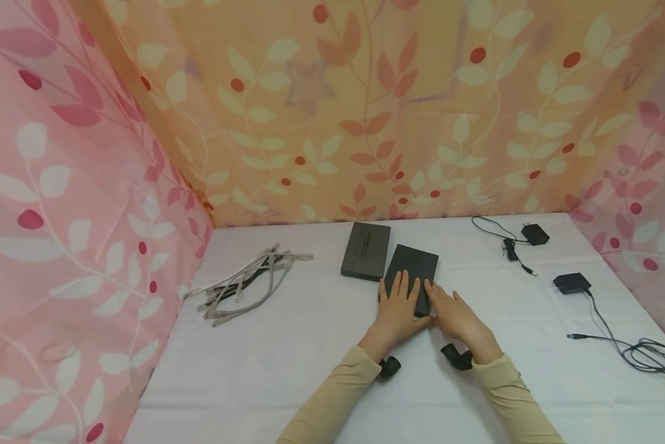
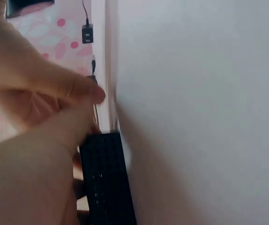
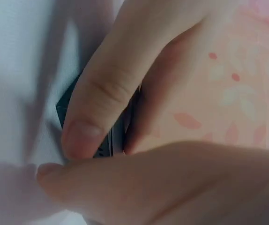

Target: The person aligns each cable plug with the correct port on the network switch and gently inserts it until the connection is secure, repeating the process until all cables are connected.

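Note:
In the head view a dark, flat box like a network switch (image 1: 414,262) lies on the white table. My left hand (image 1: 396,313) rests on top of it with straight fingers. Beside its right edge is my right hand (image 1: 459,320), fingers extended and fingertips right at the side. The two thumbs come close together at the near edge. In the left wrist view the box (image 2: 107,178) shows a dark narrow face with small marks. Hands cover most of the box (image 3: 118,136) in the right wrist view. Touching close on its left is a similar grey box (image 1: 366,250) with printed lettering.
A bundle of grey and black network cables (image 1: 246,280) lies at the left. At the right are a black power adapter (image 1: 535,234) with its cord and a second adapter (image 1: 572,283) with a coiled cable (image 1: 651,356). Patterned cloth walls (image 1: 332,111) border the table.

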### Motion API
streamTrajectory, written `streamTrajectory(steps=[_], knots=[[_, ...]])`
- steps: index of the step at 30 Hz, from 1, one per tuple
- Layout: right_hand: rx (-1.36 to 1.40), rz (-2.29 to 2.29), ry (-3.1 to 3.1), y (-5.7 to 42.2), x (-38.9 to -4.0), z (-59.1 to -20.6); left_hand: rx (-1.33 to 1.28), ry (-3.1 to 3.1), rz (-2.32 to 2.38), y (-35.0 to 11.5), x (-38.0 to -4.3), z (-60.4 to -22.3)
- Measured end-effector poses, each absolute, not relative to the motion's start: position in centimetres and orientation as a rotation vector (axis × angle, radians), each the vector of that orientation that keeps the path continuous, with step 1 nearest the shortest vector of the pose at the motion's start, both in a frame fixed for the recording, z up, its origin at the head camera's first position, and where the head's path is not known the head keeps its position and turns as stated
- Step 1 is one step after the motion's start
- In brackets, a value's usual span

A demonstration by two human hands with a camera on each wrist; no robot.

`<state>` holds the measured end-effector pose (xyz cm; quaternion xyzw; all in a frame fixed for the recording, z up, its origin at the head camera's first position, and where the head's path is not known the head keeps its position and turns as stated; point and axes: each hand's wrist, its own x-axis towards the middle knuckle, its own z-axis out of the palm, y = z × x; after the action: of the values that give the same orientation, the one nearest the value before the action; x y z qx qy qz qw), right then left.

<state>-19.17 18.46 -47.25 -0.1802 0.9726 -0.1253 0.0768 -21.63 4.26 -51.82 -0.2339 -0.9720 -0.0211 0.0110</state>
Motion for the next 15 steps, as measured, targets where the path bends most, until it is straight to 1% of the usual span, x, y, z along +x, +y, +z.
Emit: streamTrajectory(steps=[7, 15], knots=[[-0.543, -0.42, 2.891, 18.77, -19.24, -47.17, -0.643, -3.008, -0.051, 4.76, -21.39, -51.65], [-0.574, -0.488, 2.823, 19.41, -19.63, -47.36, -0.648, -3.021, -0.172, 4.46, -21.27, -51.33]])
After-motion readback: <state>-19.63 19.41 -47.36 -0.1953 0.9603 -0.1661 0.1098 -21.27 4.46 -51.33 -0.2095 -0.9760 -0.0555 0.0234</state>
